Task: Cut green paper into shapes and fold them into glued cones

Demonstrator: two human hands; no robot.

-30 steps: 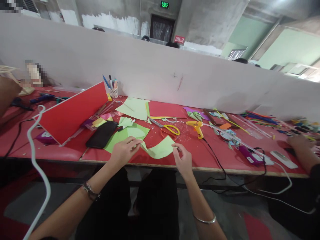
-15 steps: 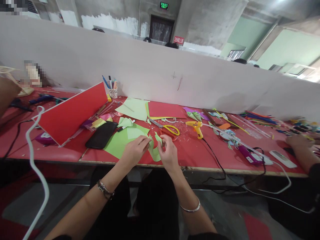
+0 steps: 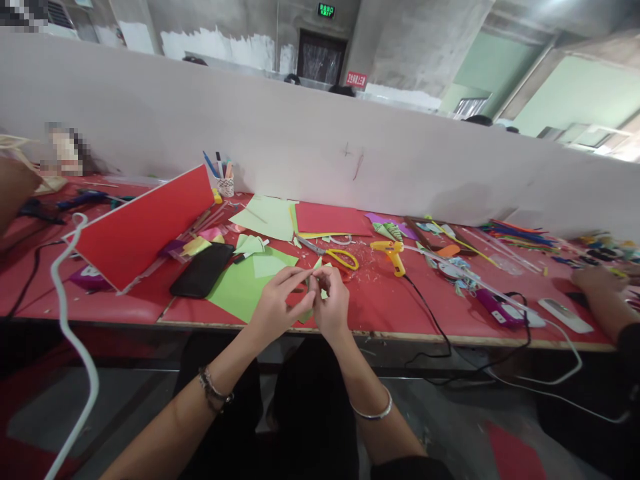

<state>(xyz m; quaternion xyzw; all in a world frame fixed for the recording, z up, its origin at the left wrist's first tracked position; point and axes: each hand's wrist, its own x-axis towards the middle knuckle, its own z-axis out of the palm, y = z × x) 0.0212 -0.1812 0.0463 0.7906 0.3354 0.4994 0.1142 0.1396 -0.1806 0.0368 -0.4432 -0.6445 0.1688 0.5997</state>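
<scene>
My left hand (image 3: 278,303) and my right hand (image 3: 331,308) meet at the fingertips over the table's front edge. Both are closed in a pinch on a light green paper strip (image 3: 324,293), mostly hidden behind the fingers. Under and beside my left hand lies a bright green paper sheet (image 3: 240,290), with a paler green piece (image 3: 267,266) on it. Just beyond my hands rest scissors (image 3: 343,259) with yellow handles. A black phone (image 3: 203,270) lies to the left, partly on the green sheet's edge.
A yellow glue gun (image 3: 390,252) with a black cord lies to the right. Red paper (image 3: 330,220) and pale green paper (image 3: 265,217) lie toward the partition. A red board (image 3: 150,223) leans at left, near a pen cup (image 3: 226,185). Another person's hand (image 3: 597,283) is at far right.
My hands have come together, bringing the two ends of the green strip to one place. The strip's hanging loop is now mostly covered by my fingers.
</scene>
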